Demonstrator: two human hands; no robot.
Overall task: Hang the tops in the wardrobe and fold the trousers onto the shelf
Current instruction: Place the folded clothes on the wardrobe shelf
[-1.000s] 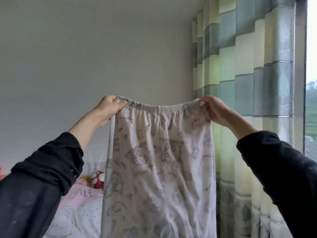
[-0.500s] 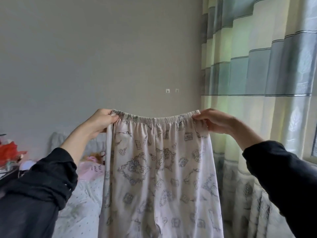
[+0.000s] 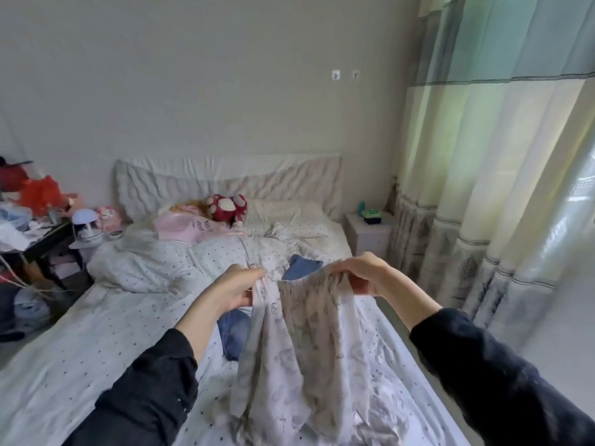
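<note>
- You have brought the printed trousers down: a second ago you held them high against the wall and curtain, and now they hang low over the bed, their lower part bunching on the sheet.
- Your left hand pinches one end of the elastic waistband, fingers clamped on the cloth.
- Your right hand grips the other end, fingers curled over the gathered edge.
- Your hands are closer together than before, so the waistband no longer stretches flat; it sags and folds between them.
- Your view has tipped downward, and the bed now fills the frame.
- A blue garment lies on the bed behind the trousers, partly hidden by them.
- A red-and-white plush toy sits by the headboard, and a cluttered desk stands to the left.
</note>
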